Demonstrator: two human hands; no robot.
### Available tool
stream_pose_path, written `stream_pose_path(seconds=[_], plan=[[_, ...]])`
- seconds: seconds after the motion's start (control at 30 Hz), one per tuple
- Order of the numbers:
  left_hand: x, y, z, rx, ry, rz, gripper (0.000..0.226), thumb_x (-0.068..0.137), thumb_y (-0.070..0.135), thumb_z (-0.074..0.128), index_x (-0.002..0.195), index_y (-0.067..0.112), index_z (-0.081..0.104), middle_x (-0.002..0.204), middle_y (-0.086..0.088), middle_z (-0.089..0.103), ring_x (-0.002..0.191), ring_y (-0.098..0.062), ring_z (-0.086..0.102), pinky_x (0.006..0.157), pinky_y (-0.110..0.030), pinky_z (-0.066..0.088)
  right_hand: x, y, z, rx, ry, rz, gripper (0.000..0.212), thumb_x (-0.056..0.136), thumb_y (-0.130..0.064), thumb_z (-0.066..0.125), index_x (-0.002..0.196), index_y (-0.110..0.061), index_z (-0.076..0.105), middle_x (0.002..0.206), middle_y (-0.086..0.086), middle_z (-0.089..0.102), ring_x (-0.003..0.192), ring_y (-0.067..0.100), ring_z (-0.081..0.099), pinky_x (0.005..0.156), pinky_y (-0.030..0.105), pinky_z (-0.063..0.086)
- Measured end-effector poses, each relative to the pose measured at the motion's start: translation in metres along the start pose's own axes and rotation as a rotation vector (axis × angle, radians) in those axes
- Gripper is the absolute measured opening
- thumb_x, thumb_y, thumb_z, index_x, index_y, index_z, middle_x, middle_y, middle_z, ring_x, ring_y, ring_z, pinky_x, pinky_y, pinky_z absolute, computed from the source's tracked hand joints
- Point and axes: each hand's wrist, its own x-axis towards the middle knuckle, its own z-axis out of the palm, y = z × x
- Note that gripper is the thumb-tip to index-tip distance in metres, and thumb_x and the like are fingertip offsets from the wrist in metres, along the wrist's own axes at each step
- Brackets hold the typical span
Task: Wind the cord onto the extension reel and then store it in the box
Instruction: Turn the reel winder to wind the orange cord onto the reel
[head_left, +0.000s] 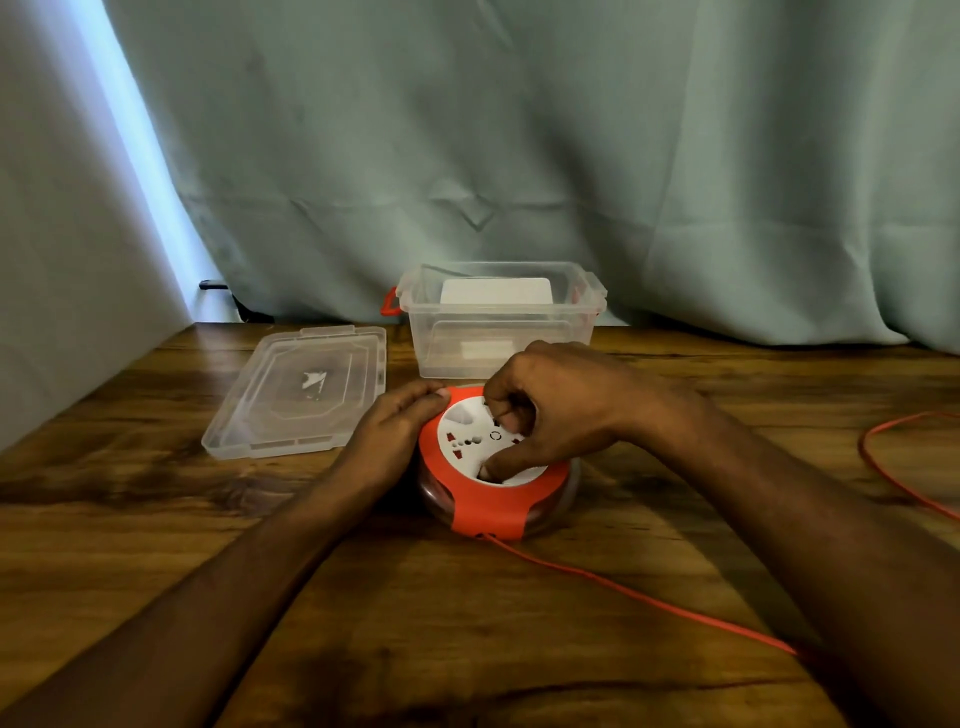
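A round orange extension reel (493, 506) with a white socket face lies flat on the wooden table (156, 519), just in front of a clear plastic box (498, 332). My left hand (397, 431) rests against the reel's left rim with straight fingers. On top of the white socket face, my right hand (550, 410) has its fingers and thumb curled into the face. An orange cord (639, 597) leaves the reel's near side, runs right under my right forearm and loops at the far right (883, 467).
The box's clear lid (301, 389) lies flat to the left of the reel. The box stands open and has an orange latch (389, 304) on its left end. A grey-green curtain (519, 156) hangs behind the table.
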Motion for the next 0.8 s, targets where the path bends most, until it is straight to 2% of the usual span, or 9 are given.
stream_pose_path(seconds=[0.13, 0.23, 0.3, 0.4, 0.47, 0.5, 0.57, 0.67, 0.8], plan=[[0.000, -0.001, -0.001, -0.008, -0.006, 0.002, 0.021, 0.106, 0.022, 0.052, 0.105, 0.027, 0.072, 0.093, 0.005, 0.081, 0.082, -0.013, 0.078, 0.063, -0.019, 0.059, 0.003, -0.002, 0.005, -0.015, 0.009, -0.011, 0.048, 0.079, -0.069, 0.074, 0.065, -0.026, 0.059, 0.067, -0.012, 0.064, 0.065, 0.007, 0.062, 0.054, 0.019, 0.037], [0.000, -0.002, -0.002, 0.001, -0.016, 0.002, 0.021, 0.107, 0.023, 0.051, 0.107, 0.027, 0.072, 0.096, 0.004, 0.080, 0.083, -0.013, 0.078, 0.064, -0.019, 0.059, 0.006, -0.004, 0.009, -0.024, -0.006, -0.042, 0.045, 0.084, -0.069, 0.070, 0.071, -0.026, 0.065, 0.073, -0.011, 0.069, 0.066, 0.005, 0.066, 0.054, 0.016, 0.038], [0.000, -0.002, -0.002, 0.002, -0.014, 0.006, 0.022, 0.107, 0.023, 0.051, 0.106, 0.028, 0.072, 0.096, 0.003, 0.080, 0.083, -0.012, 0.078, 0.064, -0.018, 0.059, 0.005, -0.003, 0.007, -0.013, 0.024, -0.052, 0.039, 0.083, -0.068, 0.072, 0.075, -0.030, 0.063, 0.075, -0.014, 0.066, 0.071, 0.003, 0.063, 0.056, 0.019, 0.039], [0.000, -0.002, -0.003, 0.001, -0.008, 0.003, 0.023, 0.107, 0.022, 0.051, 0.105, 0.029, 0.073, 0.096, 0.002, 0.080, 0.085, -0.015, 0.077, 0.068, -0.023, 0.059, 0.002, 0.002, -0.006, 0.168, 0.148, -0.109, 0.026, 0.083, -0.044, 0.084, 0.097, -0.034, 0.065, 0.077, -0.014, 0.070, 0.072, 0.000, 0.065, 0.062, 0.022, 0.046], [0.000, -0.003, -0.003, -0.001, -0.011, -0.003, 0.023, 0.107, 0.023, 0.051, 0.106, 0.029, 0.072, 0.097, 0.001, 0.080, 0.087, -0.017, 0.078, 0.070, -0.026, 0.059, 0.000, 0.008, -0.015, 0.316, 0.123, -0.160, 0.049, 0.081, -0.020, 0.088, 0.116, -0.036, 0.059, 0.091, -0.015, 0.077, 0.067, -0.007, 0.064, 0.059, 0.014, 0.048], [0.000, -0.003, -0.003, -0.001, -0.013, -0.002, 0.022, 0.107, 0.023, 0.051, 0.106, 0.030, 0.072, 0.097, 0.001, 0.080, 0.087, -0.017, 0.078, 0.069, -0.025, 0.059, 0.000, 0.011, -0.016, 0.320, 0.072, -0.161, 0.063, 0.079, -0.013, 0.088, 0.125, -0.039, 0.054, 0.102, -0.017, 0.077, 0.064, -0.007, 0.063, 0.058, 0.016, 0.051], [0.000, -0.003, -0.002, 0.000, -0.017, 0.001, 0.023, 0.107, 0.023, 0.050, 0.108, 0.030, 0.072, 0.097, 0.003, 0.080, 0.088, -0.016, 0.078, 0.066, -0.021, 0.059, -0.001, 0.013, -0.014, 0.244, -0.024, -0.113, 0.083, 0.077, -0.010, 0.089, 0.137, -0.047, 0.044, 0.118, -0.023, 0.072, 0.069, -0.004, 0.064, 0.061, 0.024, 0.059], [0.000, -0.002, -0.001, -0.016, -0.020, -0.005, 0.022, 0.107, 0.023, 0.050, 0.107, 0.030, 0.071, 0.095, 0.004, 0.080, 0.085, -0.014, 0.078, 0.063, -0.018, 0.058, 0.000, 0.013, -0.006, 0.168, -0.066, -0.072, 0.096, 0.079, -0.009, 0.087, 0.147, -0.050, 0.034, 0.130, -0.022, 0.068, 0.085, -0.016, 0.060, 0.067, 0.031, 0.062], [0.000, -0.003, -0.002, -0.024, -0.007, -0.004, 0.021, 0.107, 0.025, 0.051, 0.107, 0.030, 0.071, 0.099, 0.002, 0.079, 0.087, -0.015, 0.078, 0.064, -0.020, 0.059, 0.002, 0.012, -0.005, 0.164, -0.067, -0.069, 0.109, 0.080, -0.008, 0.086, 0.153, -0.054, 0.019, 0.134, -0.021, 0.066, 0.096, -0.003, 0.065, 0.072, 0.032, 0.065]])
